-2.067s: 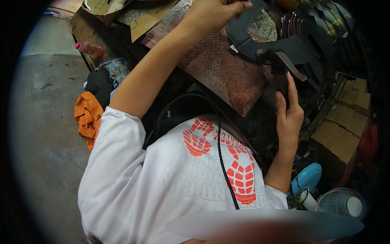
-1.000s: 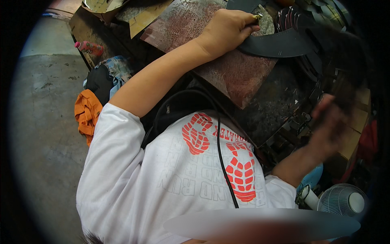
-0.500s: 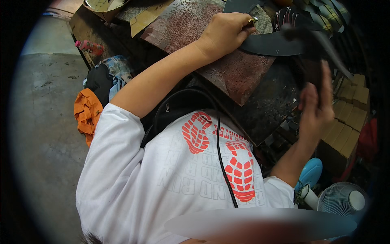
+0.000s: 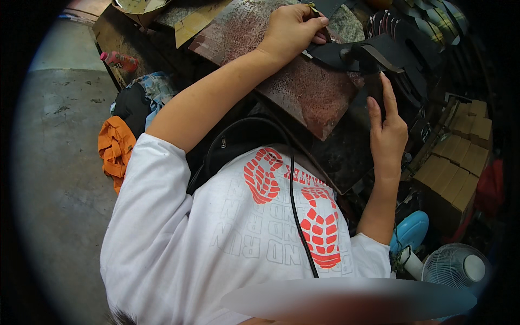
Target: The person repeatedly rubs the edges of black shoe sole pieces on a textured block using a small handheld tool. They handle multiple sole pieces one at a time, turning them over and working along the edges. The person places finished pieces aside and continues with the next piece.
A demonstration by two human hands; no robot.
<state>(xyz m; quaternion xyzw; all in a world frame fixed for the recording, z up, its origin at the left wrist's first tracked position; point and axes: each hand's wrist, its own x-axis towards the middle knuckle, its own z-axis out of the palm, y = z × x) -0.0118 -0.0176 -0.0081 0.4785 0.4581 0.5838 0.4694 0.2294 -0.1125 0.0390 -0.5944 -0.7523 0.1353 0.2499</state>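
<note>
My left hand (image 4: 295,31) is closed in a pinch on a curved black leather-like piece (image 4: 325,56), above a worn reddish-brown board (image 4: 311,97). A small yellowish bit shows at its fingertips, too small to name. My right hand (image 4: 388,132) grips the dark handle of a hammer (image 4: 371,70), thumb and forefinger stretched along it. The hammer's head lies over the right part of the black piece; whether it touches cannot be made out. Part of the black piece is hidden behind my fingers and the hammer.
Fanned-out black pieces (image 4: 398,27) stand at the far right, near stacked cardboard boxes (image 4: 457,141). A white fan (image 4: 455,265) is at the lower right. On the left are a pink-capped bottle (image 4: 120,62) and an orange cloth (image 4: 115,149).
My right hand has swung the hammer left and down onto the black piece's area. My left hand has shifted slightly left and away, drawing the piece with it.
</note>
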